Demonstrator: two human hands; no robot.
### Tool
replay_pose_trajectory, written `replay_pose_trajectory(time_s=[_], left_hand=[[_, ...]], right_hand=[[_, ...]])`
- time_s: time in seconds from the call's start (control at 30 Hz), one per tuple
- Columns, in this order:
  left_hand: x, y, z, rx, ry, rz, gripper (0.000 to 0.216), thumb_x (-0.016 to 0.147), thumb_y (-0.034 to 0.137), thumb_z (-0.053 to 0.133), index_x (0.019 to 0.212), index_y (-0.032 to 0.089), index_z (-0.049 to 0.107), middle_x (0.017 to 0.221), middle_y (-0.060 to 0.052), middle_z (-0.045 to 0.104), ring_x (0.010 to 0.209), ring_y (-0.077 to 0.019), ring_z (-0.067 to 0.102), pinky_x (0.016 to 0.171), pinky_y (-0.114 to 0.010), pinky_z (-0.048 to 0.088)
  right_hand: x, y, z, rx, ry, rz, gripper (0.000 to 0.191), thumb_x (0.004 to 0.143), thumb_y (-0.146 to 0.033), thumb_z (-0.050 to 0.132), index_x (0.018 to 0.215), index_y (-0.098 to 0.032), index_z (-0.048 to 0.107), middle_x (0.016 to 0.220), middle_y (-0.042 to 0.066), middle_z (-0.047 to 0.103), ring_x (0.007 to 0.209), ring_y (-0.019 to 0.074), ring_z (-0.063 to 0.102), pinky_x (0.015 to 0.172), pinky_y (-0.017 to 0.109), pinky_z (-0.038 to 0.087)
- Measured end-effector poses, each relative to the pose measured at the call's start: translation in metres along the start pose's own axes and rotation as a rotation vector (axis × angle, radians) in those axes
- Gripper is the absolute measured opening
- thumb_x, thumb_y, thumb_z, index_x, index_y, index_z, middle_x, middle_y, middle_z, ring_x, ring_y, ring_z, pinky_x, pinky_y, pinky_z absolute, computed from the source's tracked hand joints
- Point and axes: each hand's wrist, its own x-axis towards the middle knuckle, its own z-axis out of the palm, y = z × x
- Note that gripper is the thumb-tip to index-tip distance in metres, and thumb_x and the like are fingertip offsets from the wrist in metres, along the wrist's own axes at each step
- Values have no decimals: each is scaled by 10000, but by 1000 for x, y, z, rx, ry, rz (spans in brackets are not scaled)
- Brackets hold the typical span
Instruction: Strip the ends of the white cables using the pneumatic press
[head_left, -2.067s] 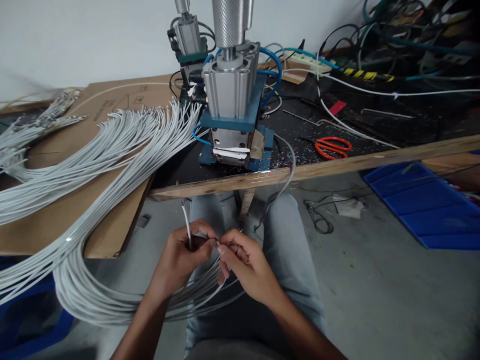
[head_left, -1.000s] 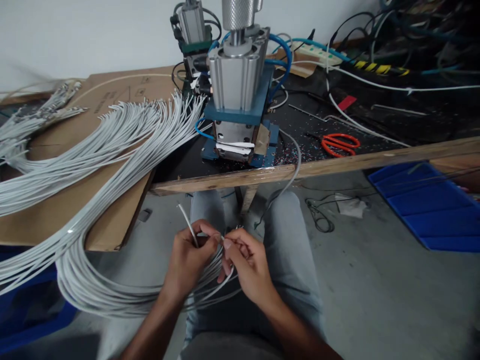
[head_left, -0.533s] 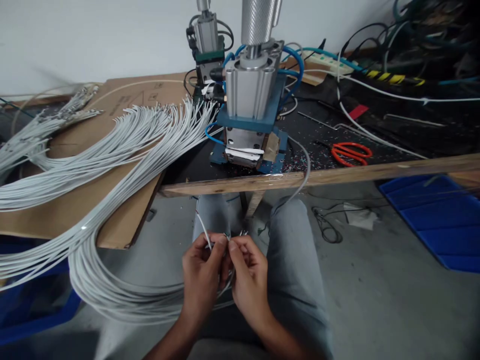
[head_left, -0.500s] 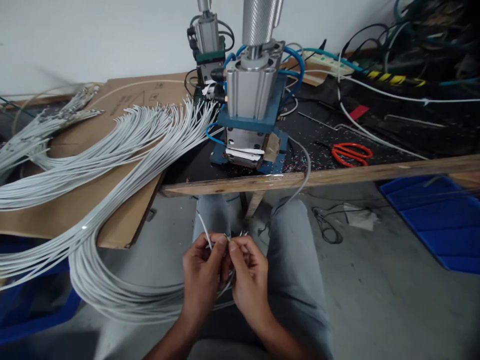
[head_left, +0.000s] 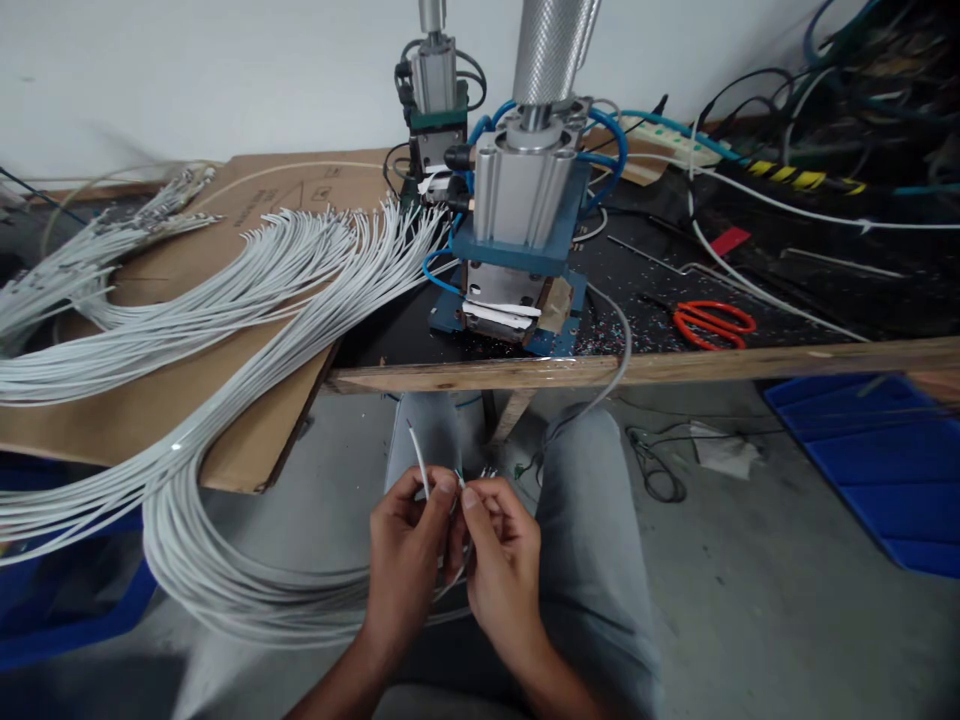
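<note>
Above my lap, my left hand (head_left: 415,530) is closed on a white cable (head_left: 418,452) whose end sticks up past the fingers. My right hand (head_left: 498,545) meets it fingertip to fingertip, pinching the end of a cable where thin wires (head_left: 460,478) show between the thumbs. How the wires lie inside the fingers is hidden. A thick bundle of white cables (head_left: 196,545) loops from the left beneath my hands across my lap. More cable ends (head_left: 487,473) peek out just behind my right fingers.
A pneumatic machine (head_left: 517,190) stands at the bench's wooden edge (head_left: 645,368), with a second machine (head_left: 435,80) behind. Red-handled scissors (head_left: 712,324) lie to the right. Cable bundles rest on cardboard (head_left: 300,185) at left. A blue bin (head_left: 870,465) sits on the floor at right.
The view has shifted slightly, so the bench and machines appear a little lower and farther right. Both hands keep their pinching pose, with only small finger motion.
</note>
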Motion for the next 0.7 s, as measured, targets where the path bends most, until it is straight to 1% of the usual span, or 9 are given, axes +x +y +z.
replay_pose_trajectory(time_s=[0.13, 0.23, 0.37, 0.5, 0.6, 0.7], left_hand=[[4, 2, -2, 11, -19, -27, 484, 813, 575, 733, 916, 150, 525, 456, 55, 454, 333, -78, 360, 317, -166, 293], [3, 4, 0, 20, -11, -14, 499, 804, 596, 731, 897, 161, 504, 434, 57, 441, 327, -80, 348, 318, -163, 273], [-1, 5, 6, 5, 52, 1, 553, 761, 641, 748, 843, 163, 481, 420, 66, 416, 333, -59, 317, 336, -148, 257], [0, 2, 9, -9, 101, 19, 565, 736, 639, 770, 832, 150, 503, 435, 69, 410, 352, -46, 305, 343, -138, 257], [3, -1, 8, -32, 81, 27, 515, 779, 599, 757, 842, 152, 508, 444, 70, 412, 348, -50, 312, 339, -141, 258], [5, -1, 7, -57, 48, -2, 501, 787, 584, 759, 879, 158, 511, 454, 72, 426, 340, -60, 336, 338, -150, 274]], right_hand=[[2, 2, -2, 8, -27, -6, 691, 830, -743, 500, 899, -68, 370, 584, -34, 402, 479, -8, 459, 462, 112, 420], [1, 3, 0, -1, 10, -13, 683, 835, -730, 506, 897, -58, 402, 595, -21, 424, 516, -26, 473, 503, 83, 434], [0, 2, 3, -19, 106, -36, 684, 827, -717, 531, 867, -40, 435, 625, 1, 453, 577, -61, 462, 546, 34, 418], [1, -1, 5, -35, 115, -23, 730, 794, -765, 526, 855, -46, 419, 614, -7, 430, 520, -51, 417, 490, 69, 381], [1, -2, 4, -32, 107, -18, 744, 783, -781, 525, 846, -50, 405, 601, -13, 412, 510, -47, 414, 488, 75, 381], [2, -1, 2, -25, 77, -28, 708, 816, -749, 514, 873, -49, 421, 589, -15, 403, 525, -46, 435, 509, 64, 394]])
